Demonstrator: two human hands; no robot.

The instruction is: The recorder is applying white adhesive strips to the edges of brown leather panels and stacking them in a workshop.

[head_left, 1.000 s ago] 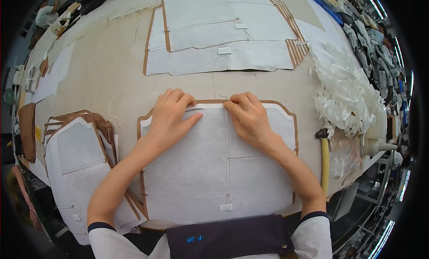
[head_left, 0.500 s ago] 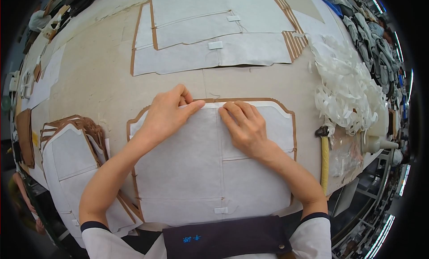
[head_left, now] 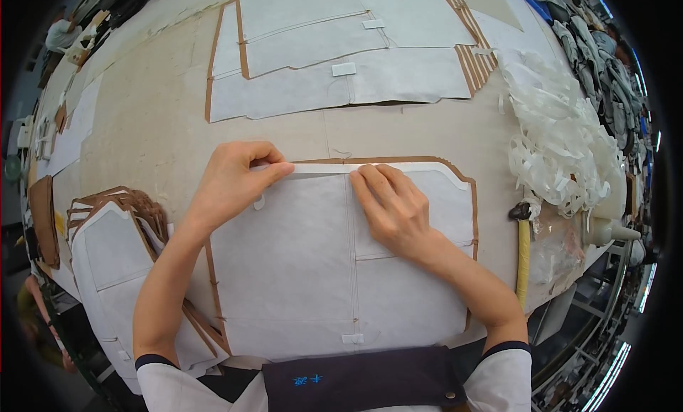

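Observation:
A pale fabric panel (head_left: 284, 262) with brown edges lies flat in front of me. Along its far edge runs a narrow white tape strip (head_left: 320, 168), which carries on down the right corner. My left hand (head_left: 238, 177) pinches the strip between thumb and fingers near the panel's far left corner; the strip's loose tail hangs below it. With bent fingertips, my right hand (head_left: 391, 204) holds the strip down against the panel, just right of the middle seam. Between the hands the strip is stretched straight. A small white tab (head_left: 352, 339) sits near the panel's near edge.
More brown-edged panels (head_left: 299, 92) lie stacked at the far side. On the left stands a pile of smaller panels (head_left: 117, 245). A heap of white strips (head_left: 555, 134), a yellow-wrapped rod (head_left: 523, 262) and a pale nozzle bottle (head_left: 608, 230) are on the right.
My left hand has slid left along the far edge, drawing out a straight length of tape. My right hand stays at nearly the same spot on the panel.

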